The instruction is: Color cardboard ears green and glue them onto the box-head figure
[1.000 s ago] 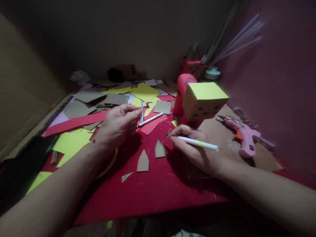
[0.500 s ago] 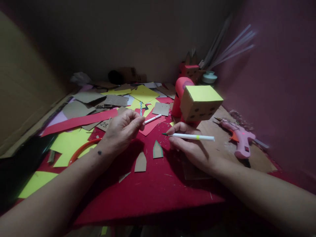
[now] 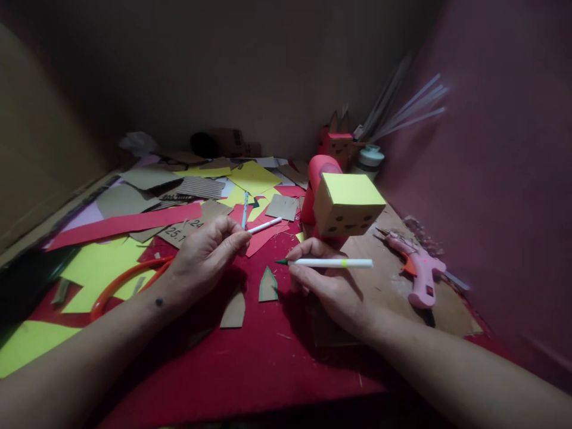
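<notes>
My left hand [image 3: 208, 253] is closed in a pinch on a slim white tube, which looks like a pen cap [image 3: 267, 225]. In my right hand [image 3: 324, 286] is a white brush pen [image 3: 330, 263] with a yellow band, its dark green tip pointing left. Below that tip, a small pointed cardboard piece [image 3: 268, 287] with green-marked edges lies on the red cloth. A plain cardboard piece [image 3: 233, 310] of similar shape lies to its left, partly in shadow. Behind my right hand stands a red figure [image 3: 324, 167] with a yellow-topped box head [image 3: 351, 205].
A pink glue gun [image 3: 417, 268] rests on a cardboard sheet [image 3: 456, 310] at right. Orange-handled scissors [image 3: 107, 292] lie beside my left forearm. Paper and cardboard scraps [image 3: 196, 187] cover the back left. A second red figure [image 3: 337, 146] and a lidded jar [image 3: 370, 156] stand behind.
The view has shifted, so most things appear lower and further left. Both hands keep their holds on the tube and the pen; the pen tip still hovers near the green-edged piece.
</notes>
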Tool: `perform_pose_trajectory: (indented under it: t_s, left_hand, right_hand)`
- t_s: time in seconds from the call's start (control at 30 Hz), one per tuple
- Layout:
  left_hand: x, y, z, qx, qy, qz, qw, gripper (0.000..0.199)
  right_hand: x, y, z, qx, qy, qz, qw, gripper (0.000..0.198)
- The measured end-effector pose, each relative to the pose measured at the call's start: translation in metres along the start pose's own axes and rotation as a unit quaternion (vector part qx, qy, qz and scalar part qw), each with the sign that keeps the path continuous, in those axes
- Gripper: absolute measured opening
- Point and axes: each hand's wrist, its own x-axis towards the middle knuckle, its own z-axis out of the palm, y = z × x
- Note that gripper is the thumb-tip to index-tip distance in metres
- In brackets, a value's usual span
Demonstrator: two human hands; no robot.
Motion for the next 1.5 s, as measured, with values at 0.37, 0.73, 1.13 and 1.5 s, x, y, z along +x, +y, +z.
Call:
perform_pose_trajectory:
  t_s: [0.37,0.73,1.13,1.5]
  left_hand:
    - [0.0,0.001,0.003,-0.022,-0.011,-0.052,0.998,0.013]
    - [-0.008,0.003,0.006,-0.217,-0.031,-0.139,0.966,0.009]
    - [-0.007,0.005,0.002,-0.376,-0.044,-0.17,0.91,0.013]
    - [-0.007,0.009,-0.003,-0.393,-0.073,-0.167,0.901,0.014]
  right_hand:
    - [-0.006,0.002,-0.001,-0.012,-0.007,0.028,1.0,0.006]
    - [-0.007,0.002,-0.004,-0.053,-0.002,0.015,0.998,0.009]
    - [-0.007,-0.004,0.0,-0.078,-0.04,0.008,0.996,0.007]
    - [-0.009,-0.008,0.0,-0.161,-0.04,-0.012,0.986,0.006]
